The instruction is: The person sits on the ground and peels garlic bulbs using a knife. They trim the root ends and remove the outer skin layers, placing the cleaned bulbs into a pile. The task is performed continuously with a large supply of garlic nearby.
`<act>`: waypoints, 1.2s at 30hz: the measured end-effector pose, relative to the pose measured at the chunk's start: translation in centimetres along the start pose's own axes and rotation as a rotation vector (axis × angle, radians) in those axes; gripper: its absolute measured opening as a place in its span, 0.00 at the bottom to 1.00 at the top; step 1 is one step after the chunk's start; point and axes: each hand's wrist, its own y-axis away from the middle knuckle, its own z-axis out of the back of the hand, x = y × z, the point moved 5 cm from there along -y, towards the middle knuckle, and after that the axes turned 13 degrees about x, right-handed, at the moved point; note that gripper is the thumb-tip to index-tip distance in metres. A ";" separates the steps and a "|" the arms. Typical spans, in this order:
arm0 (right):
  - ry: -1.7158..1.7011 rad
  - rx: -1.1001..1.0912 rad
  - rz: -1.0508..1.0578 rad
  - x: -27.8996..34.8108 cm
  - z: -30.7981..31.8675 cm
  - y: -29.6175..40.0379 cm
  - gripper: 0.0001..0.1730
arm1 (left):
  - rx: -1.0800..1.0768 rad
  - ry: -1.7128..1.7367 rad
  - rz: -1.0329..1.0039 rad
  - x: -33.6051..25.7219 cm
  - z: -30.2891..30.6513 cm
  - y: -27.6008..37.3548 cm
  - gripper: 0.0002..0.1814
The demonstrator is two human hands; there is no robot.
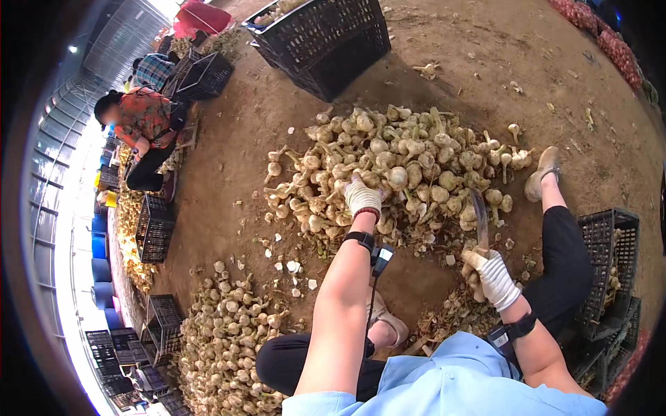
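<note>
My left hand, in a white knit work glove, reaches into the near side of a heap of garlic bulbs. Its fingers are partly hidden among the bulbs, so whether they grip one is unclear. My right hand, gloved too, is closed round the handle of a knife with a curved, dirty blade. The blade points away from me, over the heap's right edge. Many bulbs still carry short stems. Cut roots and trimmings lie on the soil between my legs.
A second garlic pile lies at my left. Black plastic crates stand ahead, at right and at left. A person sits at upper left, with another person beyond. Red mesh sacks line the upper right.
</note>
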 end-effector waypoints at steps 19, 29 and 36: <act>1.177 0.175 0.560 5.7 -7.8 2.9 0.13 | 0.258 0.899 -0.545 1.6 4.2 27.4 0.24; 1.328 0.246 0.623 5.8 -10.7 7.1 0.09 | 0.408 0.381 -0.739 4.3 1.7 29.9 0.28; 1.320 0.228 0.627 4.9 -10.1 6.7 0.10 | 0.402 0.557 -0.671 5.4 0.4 30.2 0.22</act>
